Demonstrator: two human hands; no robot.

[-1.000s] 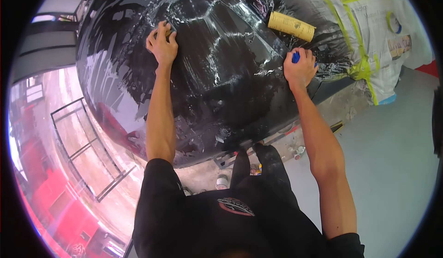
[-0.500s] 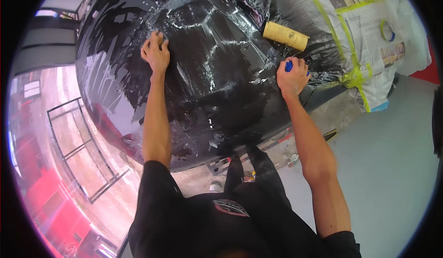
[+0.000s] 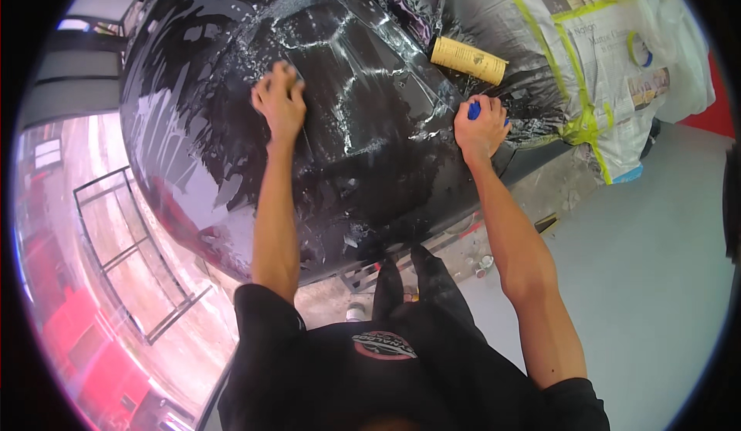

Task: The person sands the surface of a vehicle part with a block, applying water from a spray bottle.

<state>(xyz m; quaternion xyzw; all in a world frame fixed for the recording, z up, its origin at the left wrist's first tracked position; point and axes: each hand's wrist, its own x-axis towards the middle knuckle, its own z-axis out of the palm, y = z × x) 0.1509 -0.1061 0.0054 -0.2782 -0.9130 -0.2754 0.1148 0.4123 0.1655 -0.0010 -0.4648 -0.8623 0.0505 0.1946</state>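
My left hand point(image 3: 279, 108) is on the wet, glossy black car panel point(image 3: 386, 169), its fingers bent round something dark that I cannot make out, and slightly blurred. White streaks and suds run over the panel to the right of it. My right hand point(image 3: 480, 130) rests at the panel's right edge, closed round a small blue object point(image 3: 474, 111); only bits of it show between the fingers. Just beyond that hand a tan-labelled bottle point(image 3: 469, 60) with a dark end lies on its side.
Grey masking sheet and newspaper point(image 3: 594, 49), held by yellow-green tape point(image 3: 583, 126), cover the area at the right. A tape roll point(image 3: 640, 49) lies on the paper. On the floor at left stands a dark metal frame point(image 3: 116, 261). A small can point(image 3: 356, 312) is near my legs.
My left hand has shifted right and slightly nearer across the panel. The right hand keeps its hold on the blue object. The whole view has slid slightly left.
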